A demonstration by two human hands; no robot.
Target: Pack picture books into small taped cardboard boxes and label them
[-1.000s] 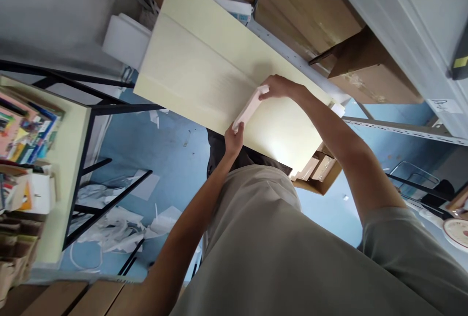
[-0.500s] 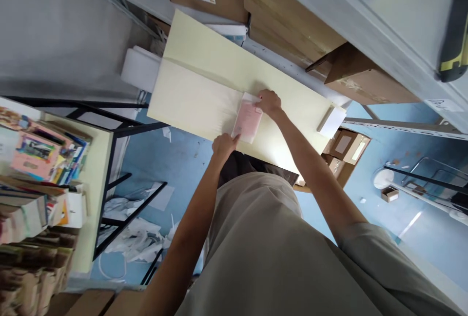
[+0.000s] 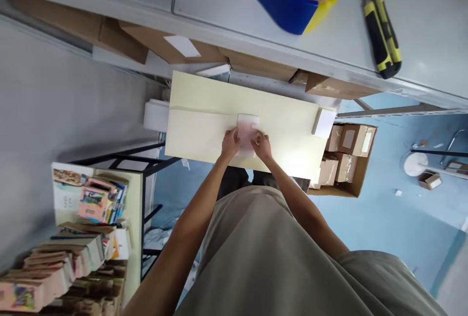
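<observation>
2 hands, left hand [image 3: 229,143] and right hand [image 3: 262,145], pinch a pink packet [image 3: 247,131] flat on the pale table [image 3: 285,121].

Legible text: none.

- Pink packet [image 3: 247,130], centre of frame: print too faint to read.
- Cardboard boxes [image 3: 175,48], upper left under the shelf: white label, blank or unreadable.
- Boxes in open carton [image 3: 347,160], right of centre: pale labels, no characters resolvable.
- Books [image 3: 91,199], lower left: coloured covers, titles too small and blurred.
- Upper left of frame: pixelated patch, unreadable.
</observation>
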